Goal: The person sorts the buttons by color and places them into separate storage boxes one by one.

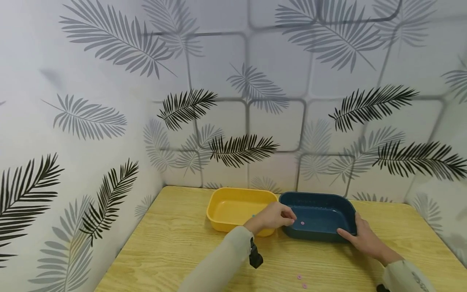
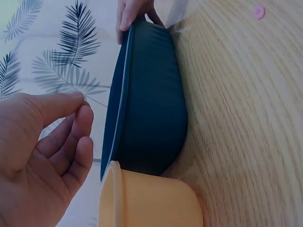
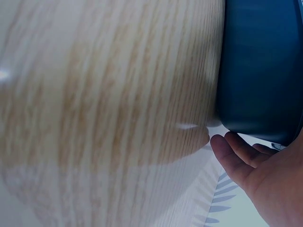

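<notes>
My left hand [image 1: 274, 215] hovers over the neighbouring ends of the yellow tub [image 1: 213, 219] and the dark blue tub [image 1: 310, 234]. Its thumb and forefinger tips meet in the left wrist view, and nothing shows between them. Just beyond those fingertips in the head view, a small pink button [image 1: 302, 223] appears within the blue tub. My right hand [image 1: 366, 239] grips the blue tub's right end at the rim, thumb at the front and fingers along the side. A tiny teal piece [image 1: 253, 215] shows in the yellow tub beside my left wrist.
Two more pink buttons, a farther one [image 1: 299, 277] and a nearer one [image 1: 304, 286], lie on the wooden table [image 1: 171, 243] in front of the blue tub. The tubs stand side by side near the leaf-patterned wall [image 1: 226, 121].
</notes>
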{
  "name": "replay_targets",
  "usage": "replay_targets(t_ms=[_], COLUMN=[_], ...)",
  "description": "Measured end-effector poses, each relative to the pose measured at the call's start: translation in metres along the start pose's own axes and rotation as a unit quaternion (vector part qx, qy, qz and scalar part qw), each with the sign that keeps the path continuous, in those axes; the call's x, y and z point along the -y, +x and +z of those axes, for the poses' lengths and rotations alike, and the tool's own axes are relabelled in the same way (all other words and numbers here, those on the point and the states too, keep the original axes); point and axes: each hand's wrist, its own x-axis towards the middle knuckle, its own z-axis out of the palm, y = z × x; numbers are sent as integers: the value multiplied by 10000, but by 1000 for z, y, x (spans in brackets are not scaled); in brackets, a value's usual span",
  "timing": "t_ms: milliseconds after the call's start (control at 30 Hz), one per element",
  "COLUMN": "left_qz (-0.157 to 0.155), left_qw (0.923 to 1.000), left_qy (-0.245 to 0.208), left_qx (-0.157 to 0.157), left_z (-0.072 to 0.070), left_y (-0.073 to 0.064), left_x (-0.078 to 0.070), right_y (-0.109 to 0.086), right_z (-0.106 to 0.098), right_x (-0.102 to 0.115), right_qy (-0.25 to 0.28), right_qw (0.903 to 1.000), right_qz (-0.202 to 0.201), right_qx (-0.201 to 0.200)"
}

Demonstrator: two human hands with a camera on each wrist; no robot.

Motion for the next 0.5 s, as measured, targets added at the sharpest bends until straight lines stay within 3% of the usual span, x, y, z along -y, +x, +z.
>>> replay_targets(t_ms=[200,500], left_qz=[-410,-527], left_qw=[9982,9970], left_qy=[-347,-366], left_qx=[-250,-441], left_z=[0,3], left_y=[9,18], left_x=[5,11], right_y=[-1,-1], right_z=[0,-1], right_x=[1,2], right_qy=[12,20], right_qw=[10000,10000], right_qz=[52,48], right_qx=[36,73])
